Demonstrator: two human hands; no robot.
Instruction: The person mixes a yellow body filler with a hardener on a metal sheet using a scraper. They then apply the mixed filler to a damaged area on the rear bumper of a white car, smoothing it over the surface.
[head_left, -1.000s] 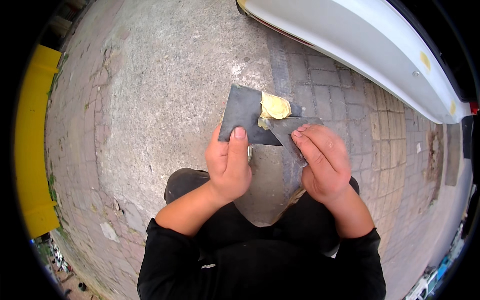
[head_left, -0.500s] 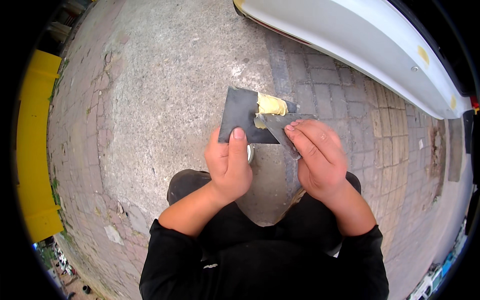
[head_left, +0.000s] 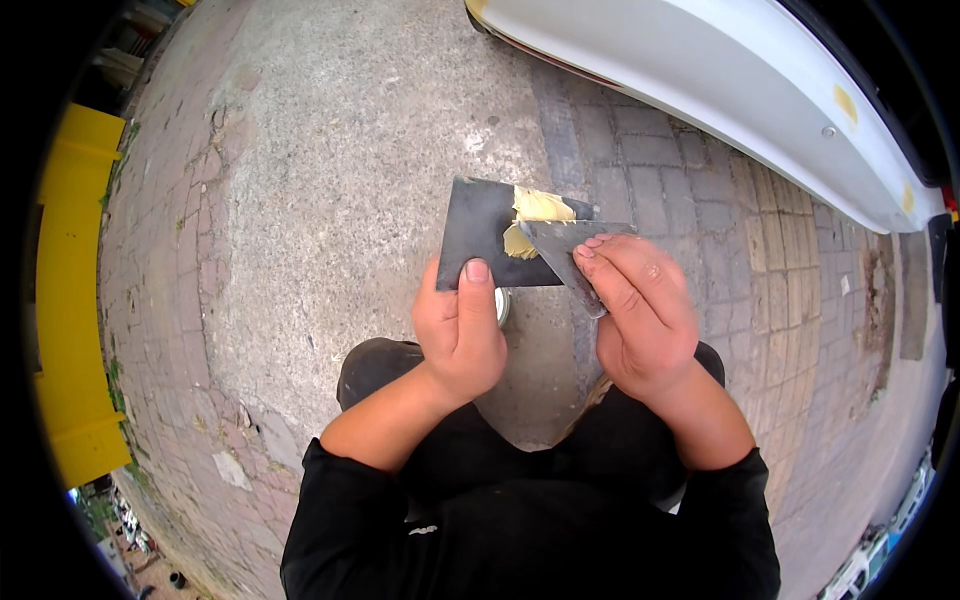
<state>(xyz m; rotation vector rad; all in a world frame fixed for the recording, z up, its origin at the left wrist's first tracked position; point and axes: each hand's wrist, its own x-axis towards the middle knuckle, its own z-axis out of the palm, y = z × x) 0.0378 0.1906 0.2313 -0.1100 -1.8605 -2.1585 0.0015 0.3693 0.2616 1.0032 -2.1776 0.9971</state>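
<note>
Down below, grey ground [head_left: 330, 200] spreads wide, with a white car part [head_left: 690, 75] at the upper right and a yellow panel [head_left: 80, 290] at the far left, both well apart from the hands, so the elbows seem to have room. The left hand [head_left: 460, 335] pinches a dark plate [head_left: 475, 220] near its lower left corner, thumb on top, likely to keep it flat and its face free. The right hand [head_left: 645, 315] pinches a grey scraper [head_left: 572, 258], fingers on top, thumb hidden. Its slanted edge crosses the plate's right side. Yellow paste [head_left: 540, 206] sits there near the far edge, with a smaller dab [head_left: 519, 242] beside the scraper. One tin [head_left: 503, 304] peeks out below.
</note>
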